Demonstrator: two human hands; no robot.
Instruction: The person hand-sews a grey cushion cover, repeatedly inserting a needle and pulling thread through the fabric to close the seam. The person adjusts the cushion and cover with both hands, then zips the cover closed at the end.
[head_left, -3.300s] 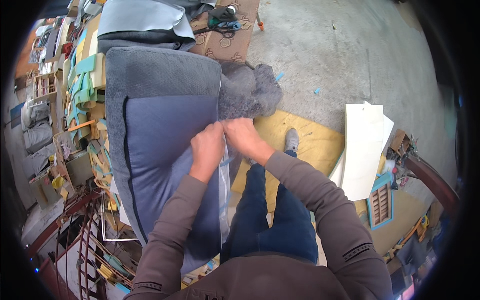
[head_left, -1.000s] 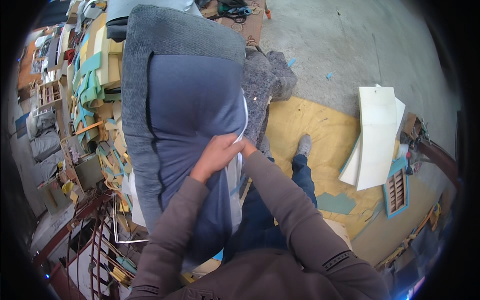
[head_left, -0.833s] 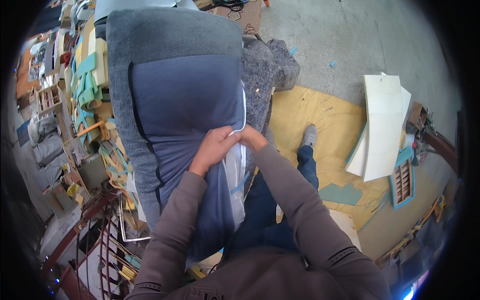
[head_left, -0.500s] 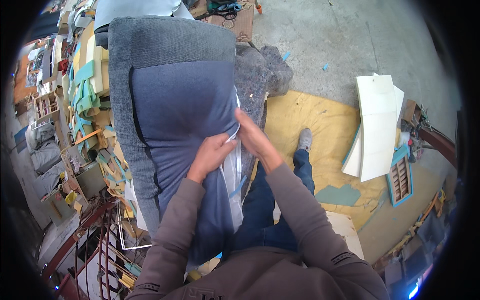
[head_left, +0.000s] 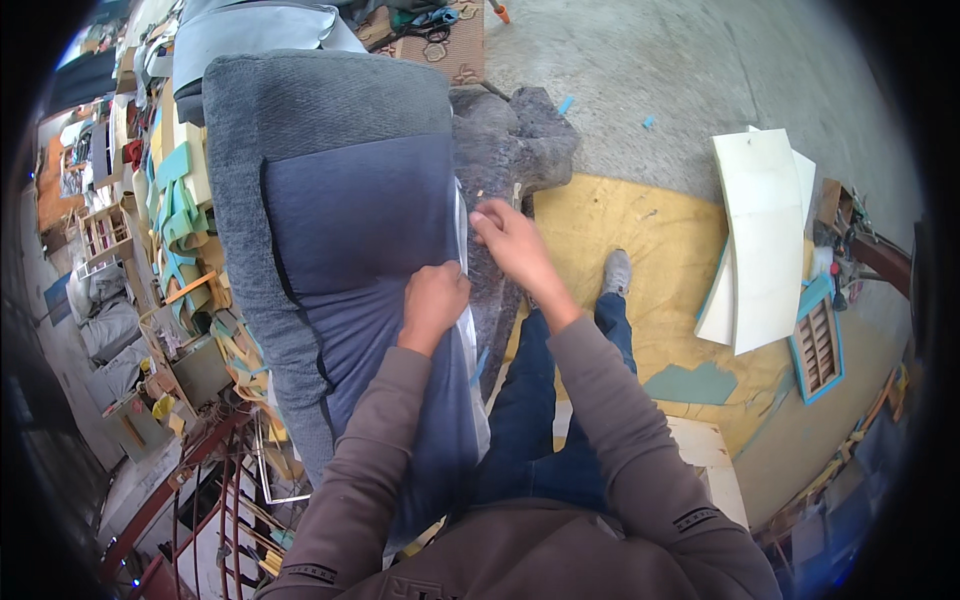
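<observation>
A large cushion (head_left: 330, 95) in a grey-blue fabric cover (head_left: 360, 215) lies lengthwise before me, its top part textured and its middle smooth and creased. A white strip (head_left: 462, 225) runs along the cover's right-hand edge, with white material showing lower down. My left hand (head_left: 437, 300) is closed on the cover at this edge, knuckles up. Just right of the edge, my right hand (head_left: 515, 240) is held with curled fingers pressed together. What it pinches, if anything, is too small to make out.
Under the cushion, a mottled grey padded surface (head_left: 510, 140) sticks out to the right. Yellow sheeting (head_left: 600, 210) covers the floor there, with white foam panels (head_left: 757, 240) and a blue-edged frame (head_left: 818, 338) farther right. Foam offcuts (head_left: 180, 205) are heaped on the left.
My right hand has drawn slightly away from the cover's edge, and its fingers have curled in. The left hand has moved a little right, now fist-like. The view has shifted slightly.
</observation>
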